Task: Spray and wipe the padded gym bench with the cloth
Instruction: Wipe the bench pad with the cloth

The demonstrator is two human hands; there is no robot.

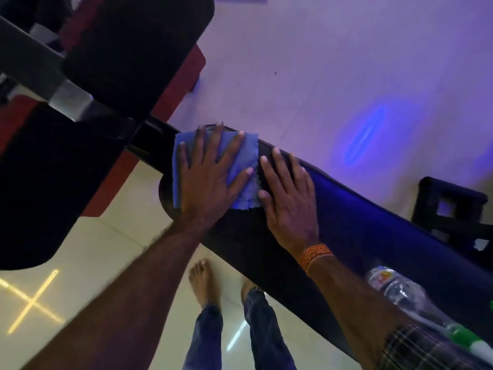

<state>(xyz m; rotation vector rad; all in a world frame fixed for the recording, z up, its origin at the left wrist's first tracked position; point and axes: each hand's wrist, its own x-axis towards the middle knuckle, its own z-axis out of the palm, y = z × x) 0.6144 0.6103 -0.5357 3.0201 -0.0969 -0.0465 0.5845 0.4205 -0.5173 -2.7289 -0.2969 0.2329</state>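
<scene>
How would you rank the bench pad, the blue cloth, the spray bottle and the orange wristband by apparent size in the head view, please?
1. Bench pad
2. Spray bottle, nearer the camera and cut off, so unsure against the cloth
3. Blue cloth, partly covered
4. Orange wristband

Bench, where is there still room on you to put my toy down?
The bench has a bare stretch of pad between the right hand and the spray bottle lying further along. The end near the frame is crowded: the blue cloth lies there under the flat left hand, with the right hand just beside it.
</scene>
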